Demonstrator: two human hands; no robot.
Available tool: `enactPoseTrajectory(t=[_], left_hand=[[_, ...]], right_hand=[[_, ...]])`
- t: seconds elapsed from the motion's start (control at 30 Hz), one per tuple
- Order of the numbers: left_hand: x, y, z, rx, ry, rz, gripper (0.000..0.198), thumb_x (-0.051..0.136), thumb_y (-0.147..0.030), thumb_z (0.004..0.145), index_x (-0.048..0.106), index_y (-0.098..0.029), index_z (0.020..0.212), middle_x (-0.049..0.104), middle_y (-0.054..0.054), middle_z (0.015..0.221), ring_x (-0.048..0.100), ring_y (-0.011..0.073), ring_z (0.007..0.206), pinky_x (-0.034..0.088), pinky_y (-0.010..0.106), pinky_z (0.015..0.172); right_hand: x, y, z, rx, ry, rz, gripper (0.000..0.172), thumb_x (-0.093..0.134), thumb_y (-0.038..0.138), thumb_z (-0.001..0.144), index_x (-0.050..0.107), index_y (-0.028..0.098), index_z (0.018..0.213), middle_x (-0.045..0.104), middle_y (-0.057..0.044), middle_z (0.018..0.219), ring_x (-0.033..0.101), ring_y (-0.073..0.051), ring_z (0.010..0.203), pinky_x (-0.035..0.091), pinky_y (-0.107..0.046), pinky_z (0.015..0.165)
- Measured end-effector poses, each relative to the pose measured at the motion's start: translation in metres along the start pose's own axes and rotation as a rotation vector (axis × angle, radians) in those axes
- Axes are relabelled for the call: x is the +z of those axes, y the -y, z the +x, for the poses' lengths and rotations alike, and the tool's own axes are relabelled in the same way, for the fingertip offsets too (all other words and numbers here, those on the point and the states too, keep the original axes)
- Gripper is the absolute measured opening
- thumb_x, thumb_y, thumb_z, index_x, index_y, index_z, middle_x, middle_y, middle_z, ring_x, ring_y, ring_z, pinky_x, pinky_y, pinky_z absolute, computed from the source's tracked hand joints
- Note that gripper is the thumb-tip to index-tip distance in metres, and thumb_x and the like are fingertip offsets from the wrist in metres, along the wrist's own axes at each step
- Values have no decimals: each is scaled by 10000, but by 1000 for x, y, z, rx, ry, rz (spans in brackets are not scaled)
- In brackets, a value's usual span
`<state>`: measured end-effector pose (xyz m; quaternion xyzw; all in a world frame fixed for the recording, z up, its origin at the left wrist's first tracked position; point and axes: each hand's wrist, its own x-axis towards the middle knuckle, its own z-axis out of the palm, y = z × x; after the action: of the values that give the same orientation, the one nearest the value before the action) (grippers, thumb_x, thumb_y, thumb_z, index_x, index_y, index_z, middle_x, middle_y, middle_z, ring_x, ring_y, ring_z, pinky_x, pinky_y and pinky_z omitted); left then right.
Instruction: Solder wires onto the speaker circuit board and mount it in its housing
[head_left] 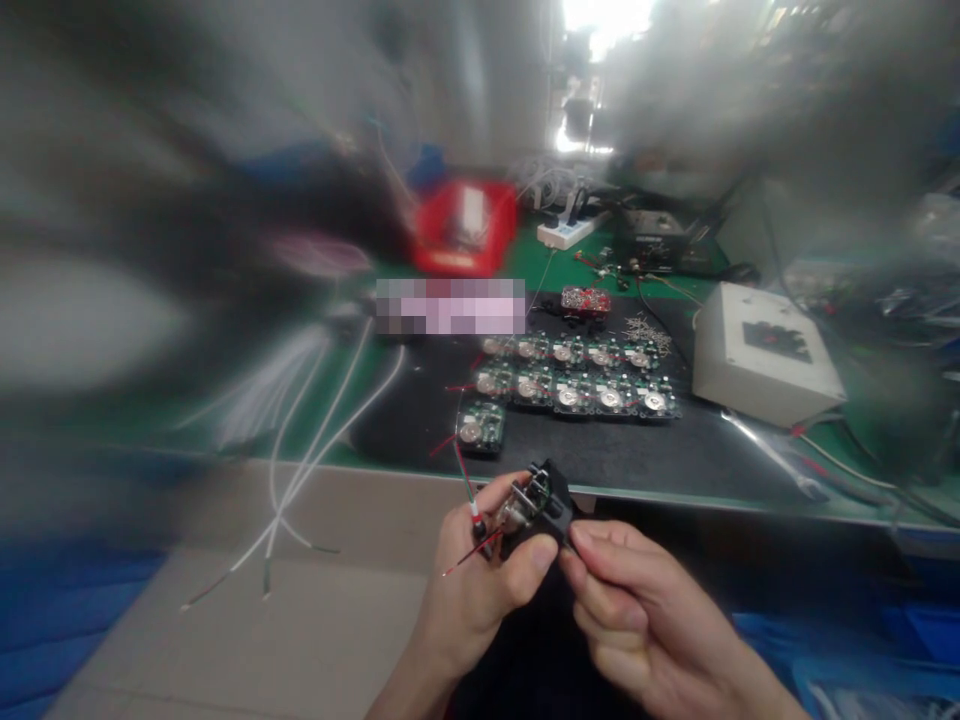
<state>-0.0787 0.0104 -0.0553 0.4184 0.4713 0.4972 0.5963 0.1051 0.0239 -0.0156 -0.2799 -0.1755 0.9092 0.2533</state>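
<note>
My left hand (487, 580) grips a small black housing (556, 505) with a circuit board in its open side, just past the table's front edge. Thin red and black wires (480, 550) stick out of it to the left. A cable end with a red and a green lead (466, 478) also shows beside my left fingers. My right hand (626, 600) is closed, thumb and forefinger pinched at the housing's lower right corner. What lies between those fingertips is hidden. Beyond my hands, a single circuit board (481, 428) with a round silver part lies on the black mat (600, 455).
Two rows of similar circuit boards (574, 395) lie on the mat. Behind them are a red container of small parts (586, 301) and loose pins (649, 335). A white box (769, 355) stands right, a red bin (465, 235) at the back. White cables (300, 470) overhang the left edge.
</note>
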Motion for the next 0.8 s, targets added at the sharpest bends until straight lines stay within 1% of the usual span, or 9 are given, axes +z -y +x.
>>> enactPoseTrajectory(t=[0.07, 0.23, 0.33, 0.4, 0.43, 0.53, 0.6, 0.7, 0.8], left_hand=[[0, 0, 2, -1, -13, -4, 525, 810, -492, 886, 641, -212, 1297, 729, 25, 996, 648, 185, 872, 551, 287, 843], [8, -10, 3, -3, -53, -21, 520, 810, -493, 885, 648, -197, 1280, 761, 54, 1050, 692, 201, 938, 560, 282, 896], [13, -19, 2, -18, -52, 9, 531, 835, -490, 857, 658, -198, 1263, 761, 45, 1012, 691, 190, 906, 566, 258, 856], [15, -22, 1, -30, -44, 24, 535, 842, -486, 845, 664, -198, 1259, 762, 44, 1012, 692, 192, 903, 567, 254, 837], [15, -22, 0, -33, -39, 31, 537, 844, -481, 840, 666, -197, 1260, 763, 45, 1010, 695, 195, 904, 568, 254, 831], [14, -19, -1, -27, -37, 48, 570, 864, -465, 814, 668, -187, 1271, 771, 58, 1008, 710, 211, 897, 574, 268, 822], [14, -17, -1, -11, -87, 25, 585, 876, -457, 799, 674, -180, 1272, 780, 79, 1017, 711, 212, 874, 576, 271, 798], [11, -18, 2, 43, -280, -150, 462, 797, -517, 864, 732, -160, 1149, 794, 117, 1004, 581, 100, 604, 496, 196, 577], [5, -29, 8, 76, -363, -344, 470, 675, -584, 944, 751, -125, 1010, 798, 145, 939, 257, 8, 440, 261, 144, 414]], right_hand=[[-1, -1, 1, -191, -110, -258, 324, 592, 450, 1066, 651, 175, 905, 323, 93, 504, 183, -50, 401, 204, -166, 394], [-14, -3, 0, -1256, -405, -1624, 199, 663, 149, 1010, 683, 123, 1206, 744, -64, 840, 646, -157, 637, 463, -278, 588], [-16, -1, -3, -1458, -388, -1841, 287, 633, 13, 967, 650, 65, 1249, 778, -118, 936, 687, -181, 681, 482, -310, 629], [-14, -1, -5, -1302, -370, -1649, 193, 594, 46, 1000, 680, 105, 1162, 760, -87, 880, 674, -153, 672, 465, -278, 620], [-13, -2, -5, -1124, -353, -1457, 129, 571, 110, 1038, 693, 133, 1075, 725, -54, 788, 639, -129, 625, 439, -255, 590], [-14, -4, -6, -371, -173, -642, 338, 536, 421, 1082, 632, 179, 867, 443, 64, 487, 327, -68, 389, 287, -204, 430], [-20, -4, -5, -64, -34, -320, 393, 573, 546, 1014, 597, 192, 845, 293, 112, 415, 134, -65, 335, 185, -200, 349], [-31, 2, -7, 23, 21, -316, 392, 618, 550, 964, 614, 181, 829, 264, 119, 395, 98, -71, 320, 155, -211, 320], [-44, 17, -13, -200, -203, -740, 394, 563, 509, 1056, 685, 165, 907, 453, 60, 493, 332, -81, 395, 294, -196, 420]])
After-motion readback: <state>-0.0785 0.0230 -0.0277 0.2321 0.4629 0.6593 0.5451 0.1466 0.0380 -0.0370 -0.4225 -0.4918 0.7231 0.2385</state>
